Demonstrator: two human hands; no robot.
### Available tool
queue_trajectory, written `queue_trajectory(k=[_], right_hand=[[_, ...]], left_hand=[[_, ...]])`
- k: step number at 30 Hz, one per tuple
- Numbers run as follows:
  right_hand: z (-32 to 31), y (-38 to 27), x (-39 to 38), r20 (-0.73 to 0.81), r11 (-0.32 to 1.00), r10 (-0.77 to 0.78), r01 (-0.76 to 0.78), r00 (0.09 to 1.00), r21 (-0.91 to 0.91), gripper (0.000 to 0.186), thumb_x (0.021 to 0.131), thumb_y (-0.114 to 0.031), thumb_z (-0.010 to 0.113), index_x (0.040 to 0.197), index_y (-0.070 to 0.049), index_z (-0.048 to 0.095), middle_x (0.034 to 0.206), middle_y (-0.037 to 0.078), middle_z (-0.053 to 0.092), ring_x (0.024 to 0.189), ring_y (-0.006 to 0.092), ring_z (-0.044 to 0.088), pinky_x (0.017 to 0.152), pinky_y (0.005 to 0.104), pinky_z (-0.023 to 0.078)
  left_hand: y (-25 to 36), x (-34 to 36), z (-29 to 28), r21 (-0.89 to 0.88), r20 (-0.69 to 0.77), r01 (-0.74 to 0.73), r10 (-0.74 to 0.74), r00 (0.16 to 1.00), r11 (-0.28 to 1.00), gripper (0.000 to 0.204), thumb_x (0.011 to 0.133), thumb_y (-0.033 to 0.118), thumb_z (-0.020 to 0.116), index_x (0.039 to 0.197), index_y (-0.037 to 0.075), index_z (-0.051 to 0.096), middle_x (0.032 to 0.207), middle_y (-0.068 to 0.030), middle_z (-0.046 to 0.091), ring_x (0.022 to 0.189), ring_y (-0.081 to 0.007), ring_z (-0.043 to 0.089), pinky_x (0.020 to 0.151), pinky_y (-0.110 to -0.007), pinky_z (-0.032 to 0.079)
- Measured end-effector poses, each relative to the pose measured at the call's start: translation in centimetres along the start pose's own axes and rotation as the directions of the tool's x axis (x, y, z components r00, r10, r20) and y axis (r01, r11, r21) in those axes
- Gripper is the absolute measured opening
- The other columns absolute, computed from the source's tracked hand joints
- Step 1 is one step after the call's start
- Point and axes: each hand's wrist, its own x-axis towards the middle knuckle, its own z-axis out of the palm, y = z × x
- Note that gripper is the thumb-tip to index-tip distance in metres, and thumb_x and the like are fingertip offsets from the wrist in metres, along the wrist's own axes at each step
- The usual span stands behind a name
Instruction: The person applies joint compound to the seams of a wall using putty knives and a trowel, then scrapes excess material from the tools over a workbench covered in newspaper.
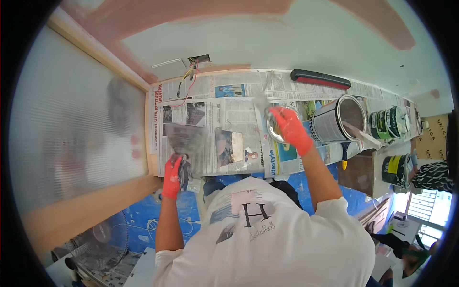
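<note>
My left hand (172,178), in a red glove, is closed round the handle of a wide putty knife (186,138). Its broad grey blade points away from me, over newspaper (239,115) spread on the work surface. Farther right, my right hand (292,130), also red-gloved, grips a smaller tool (261,101) that is smeared by motion; it looks like a narrow putty knife, but its kind is not certain. Partly under that hand is a round, shiny metal lid or tin (273,131). A pale, flat rectangular piece (237,147) lies on the newspaper between my hands.
An open paint can (327,123) with a flat stick stands right of my right hand, near a yellow-tipped brush (344,154) and green-labelled buckets (386,122). Behind lies a black-and-red bar (320,79). Loose wires (187,79) hang from the wall. A wood-framed ribbed panel (81,124) borders the left. Another person (413,251) is lower right.
</note>
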Motion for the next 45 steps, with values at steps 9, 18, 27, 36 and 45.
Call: queue_trajectory(k=[9, 18, 27, 36, 45], right_hand=[[-1.1, -4.3, -4.9, 0.388, 0.847, -0.211, -0.031, 0.897, 0.531, 0.061, 0.088, -0.011, 0.06, 0.147, -0.011, 0.043, 0.128, 0.02, 0.055, 0.116, 0.0352, 0.054, 0.101, 0.0394, 0.044], [-0.1, -5.7, -8.2, 0.038, 0.484, 0.119, -0.092, 0.992, 0.87, 0.036, 0.101, -0.019, 0.052, 0.133, -0.002, 0.055, 0.111, 0.012, 0.062, 0.098, 0.0237, 0.061, 0.091, 0.0348, 0.048], [5.4, -4.8, -10.7, -0.075, 0.927, -0.144, 0.161, 0.987, 0.34, 0.038, 0.101, -0.03, 0.049, 0.121, 0.001, 0.06, 0.103, 0.012, 0.063, 0.095, 0.0195, 0.06, 0.082, 0.032, 0.05], [7.9, -13.5, -8.2, -0.074, 0.885, -0.194, 0.208, 0.978, 0.416, 0.027, 0.101, -0.025, 0.053, 0.11, -0.003, 0.065, 0.073, 0.007, 0.064, 0.066, 0.022, 0.061, 0.066, 0.0346, 0.049], [9.0, -23.8, -9.5, 0.004, 0.892, 0.025, -0.024, 1.0, 0.452, 0.041, 0.1, -0.027, 0.053, 0.137, -0.008, 0.053, 0.117, 0.015, 0.057, 0.103, 0.0323, 0.055, 0.095, 0.0402, 0.044]], left_hand=[[16.2, 0.4, 9.1, -0.421, 0.547, 0.467, -0.193, 0.814, 0.777, 0.058, 0.095, 0.026, 0.06, 0.139, -0.008, 0.045, 0.107, -0.0077, 0.064, 0.086, -0.0136, 0.06, 0.076, -0.031, 0.05], [18.0, -0.4, 11.5, -0.436, 0.515, 0.455, -0.199, 0.834, 0.777, 0.063, 0.094, 0.03, 0.062, 0.14, -0.009, 0.043, 0.116, -0.0095, 0.064, 0.097, -0.0137, 0.06, 0.086, -0.03, 0.049], [18.6, -0.5, 9.3, -0.523, 0.546, 0.438, -0.108, 0.831, 0.731, 0.034, 0.099, 0.017, 0.057, 0.126, -0.004, 0.054, 0.097, -0.004, 0.064, 0.084, -0.013, 0.062, 0.074, -0.028, 0.051], [13.8, -4.4, 3.2, -0.59, 0.542, 0.402, -0.026, 0.84, 0.7, 0.036, 0.098, 0.023, 0.058, 0.125, -0.001, 0.054, 0.098, -0.0029, 0.062, 0.084, -0.0108, 0.059, 0.072, -0.027, 0.049], [5.8, -9.1, -3.0, -0.532, 0.476, 0.373, -0.096, 0.874, 0.76, 0.051, 0.099, 0.028, 0.059, 0.138, -0.003, 0.047, 0.125, -0.0108, 0.059, 0.112, -0.0168, 0.057, 0.095, -0.033, 0.047]])
